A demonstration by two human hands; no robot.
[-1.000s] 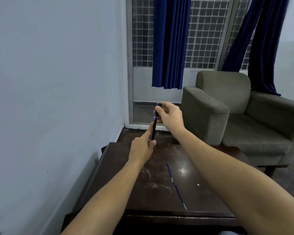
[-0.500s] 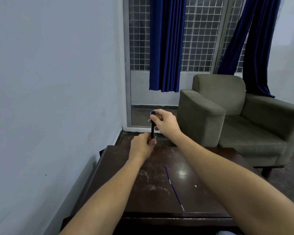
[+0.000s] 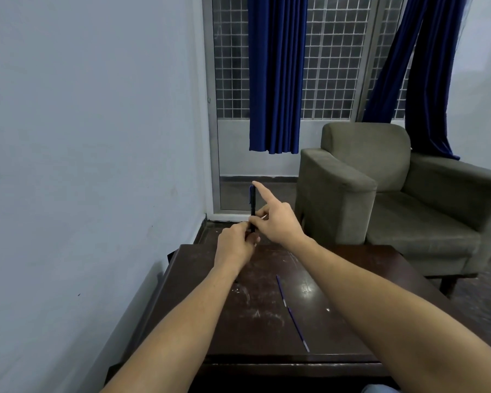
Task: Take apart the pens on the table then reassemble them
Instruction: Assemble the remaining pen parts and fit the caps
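A dark pen [image 3: 252, 204] with a blue cap end stands upright above the far edge of the dark wooden table [image 3: 352, 279]. My left hand [image 3: 236, 243] grips its lower end. My right hand [image 3: 275, 222] pinches the barrel just above with thumb and middle finger, its index finger stretched up along the pen to the top. Two thin blue refills lie end to end on the table: one [image 3: 281, 287] farther away, the other [image 3: 298, 329] nearer the front edge.
A pale wall runs close along the table's left side. A grey-green armchair [image 3: 394, 194] stands just beyond the table's right far corner. Blue curtains [image 3: 275, 75] hang over a gridded window and door behind.
My right hand has slid down from the pen's top to its middle, and the index finger has straightened upward. The view has tilted up a little. The refills have not moved.
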